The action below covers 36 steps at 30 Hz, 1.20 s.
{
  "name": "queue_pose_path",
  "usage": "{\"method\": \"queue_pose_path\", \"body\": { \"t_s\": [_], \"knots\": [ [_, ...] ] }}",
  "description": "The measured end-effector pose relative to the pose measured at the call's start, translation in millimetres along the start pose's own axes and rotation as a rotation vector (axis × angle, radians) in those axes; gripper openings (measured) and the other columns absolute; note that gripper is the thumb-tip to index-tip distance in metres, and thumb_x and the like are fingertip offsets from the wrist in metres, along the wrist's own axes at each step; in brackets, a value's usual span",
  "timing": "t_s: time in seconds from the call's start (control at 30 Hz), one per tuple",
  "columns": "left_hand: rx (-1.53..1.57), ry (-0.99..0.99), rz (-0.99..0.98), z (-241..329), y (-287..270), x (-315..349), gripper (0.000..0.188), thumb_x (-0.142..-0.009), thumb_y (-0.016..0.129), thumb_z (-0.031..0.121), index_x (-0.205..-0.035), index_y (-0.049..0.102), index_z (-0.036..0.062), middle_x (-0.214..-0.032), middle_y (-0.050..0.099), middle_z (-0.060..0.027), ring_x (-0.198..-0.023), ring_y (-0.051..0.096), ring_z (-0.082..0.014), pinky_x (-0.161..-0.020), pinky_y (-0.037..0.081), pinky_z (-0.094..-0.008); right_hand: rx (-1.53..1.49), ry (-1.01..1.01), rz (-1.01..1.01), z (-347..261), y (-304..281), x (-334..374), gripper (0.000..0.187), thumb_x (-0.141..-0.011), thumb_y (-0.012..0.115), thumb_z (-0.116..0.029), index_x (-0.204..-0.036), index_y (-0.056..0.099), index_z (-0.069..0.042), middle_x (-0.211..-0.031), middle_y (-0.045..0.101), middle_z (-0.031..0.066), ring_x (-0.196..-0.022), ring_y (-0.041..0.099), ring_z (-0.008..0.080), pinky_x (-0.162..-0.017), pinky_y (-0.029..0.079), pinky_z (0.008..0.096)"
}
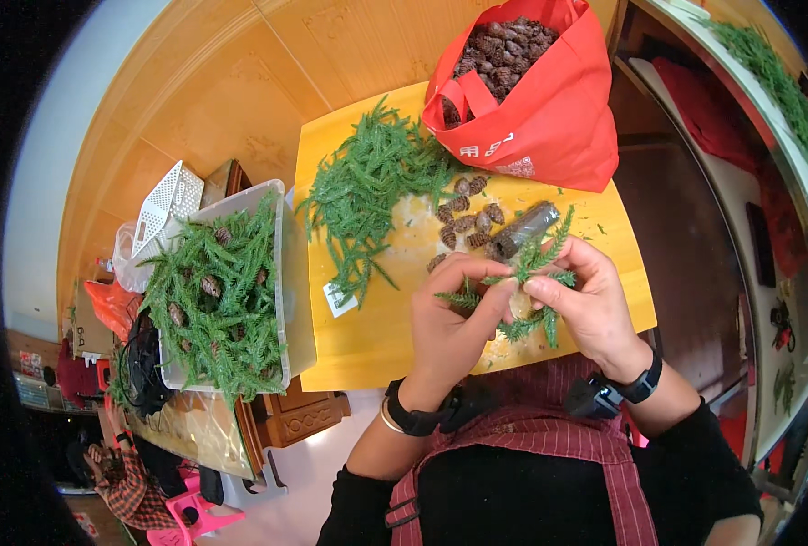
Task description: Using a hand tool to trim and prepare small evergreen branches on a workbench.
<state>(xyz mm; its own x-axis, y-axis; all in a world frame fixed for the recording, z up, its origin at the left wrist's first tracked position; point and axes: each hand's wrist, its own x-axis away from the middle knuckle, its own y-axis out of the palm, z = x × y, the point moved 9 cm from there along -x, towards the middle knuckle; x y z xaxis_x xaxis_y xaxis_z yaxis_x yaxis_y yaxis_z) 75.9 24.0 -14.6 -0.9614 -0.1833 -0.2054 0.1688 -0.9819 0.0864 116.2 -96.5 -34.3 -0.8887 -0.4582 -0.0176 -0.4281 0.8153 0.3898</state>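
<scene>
Close to the table's near edge, my left hand (454, 314) and my right hand (599, 305) meet with fingertips pinched on a small artificial pine sprig (551, 253). Its green needled branches fan out above, below and to the side of my fingers. Something pale and yellowish shows between the fingertips; I cannot make out what it is. Just beyond my hands lie several brown pine cones (463, 221) and a dark cylinder in clear wrap (524, 230). A heap of loose green pine sprigs (372, 168) covers the table's far left part.
A red bag (549, 132) full of pine cones stands at the yellow table's (367, 346) far right. Left of the table is a clear plastic bin (283, 300) heaped with sprigs and cones. A white basket (169, 200) sits behind it. Another person (135, 482) is at lower left.
</scene>
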Motion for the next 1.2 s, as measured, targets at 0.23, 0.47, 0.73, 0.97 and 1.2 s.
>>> {"method": "queue_pose_path", "body": {
  "t_s": [0.23,0.47,0.73,0.97,1.2],
  "knots": [
    [0.002,-0.003,-0.013,1.2,-1.0,0.3,0.007,-0.078,0.058,-0.001,-0.084,0.056,-0.0023,-0.079,0.051,-0.0052,-0.057,0.055,-0.0085,-0.044,0.04,-0.0179,0.146,-0.233,-0.024,-17.5,7.9,4.3,0.017,-0.076,0.06,0.005,-0.09,0.052,-0.001,-0.089,0.05,0.0061,-0.067,0.052,0.0094,-0.059,0.045,0.0207],
    [0.121,-0.104,0.011,0.0,2.9,0.7,0.005,-0.08,0.057,-0.001,-0.084,0.055,-0.0027,-0.076,0.052,-0.0043,-0.055,0.053,-0.008,-0.049,0.042,-0.0194,0.279,-0.338,0.04,-29.2,6.1,8.2,0.016,-0.076,0.06,0.004,-0.089,0.052,-0.001,-0.088,0.05,0.006,-0.061,0.051,0.0089,-0.056,0.044,0.0194],
    [0.144,-0.02,0.035,-1.7,1.2,2.4,0.005,-0.082,0.054,0.002,-0.085,0.051,-0.0006,-0.079,0.051,-0.0042,-0.054,0.053,-0.0082,-0.042,0.034,-0.0171,-0.171,0.058,0.023,3.4,6.3,2.7,0.019,-0.077,0.063,0.001,-0.09,0.05,-0.005,-0.076,0.056,0.0014,-0.063,0.052,0.006,-0.057,0.043,0.0186],
    [0.183,-0.064,0.035,-0.9,2.8,0.9,0.004,-0.082,0.054,-0.001,-0.086,0.052,-0.0014,-0.068,0.053,-0.0039,-0.054,0.053,-0.0077,-0.048,0.041,-0.0198,0.044,-0.212,0.01,-13.3,2.8,4.6,0.015,-0.077,0.058,0.005,-0.087,0.052,-0.004,-0.083,0.051,0.0046,-0.062,0.05,0.0084,-0.057,0.043,0.0208],
    [0.297,-0.2,0.016,-10.1,6.5,0.4,0.005,-0.083,0.054,0.002,-0.087,0.052,-0.0007,-0.063,0.054,-0.0026,-0.054,0.052,-0.0079,-0.048,0.04,-0.0192,0.901,-0.927,-0.112,-62.0,35.9,26.4,0.015,-0.071,0.059,0.009,-0.08,0.055,-0.002,-0.082,0.051,0.009,-0.069,0.055,0.0193,-0.059,0.045,0.0269]
  ]
}}
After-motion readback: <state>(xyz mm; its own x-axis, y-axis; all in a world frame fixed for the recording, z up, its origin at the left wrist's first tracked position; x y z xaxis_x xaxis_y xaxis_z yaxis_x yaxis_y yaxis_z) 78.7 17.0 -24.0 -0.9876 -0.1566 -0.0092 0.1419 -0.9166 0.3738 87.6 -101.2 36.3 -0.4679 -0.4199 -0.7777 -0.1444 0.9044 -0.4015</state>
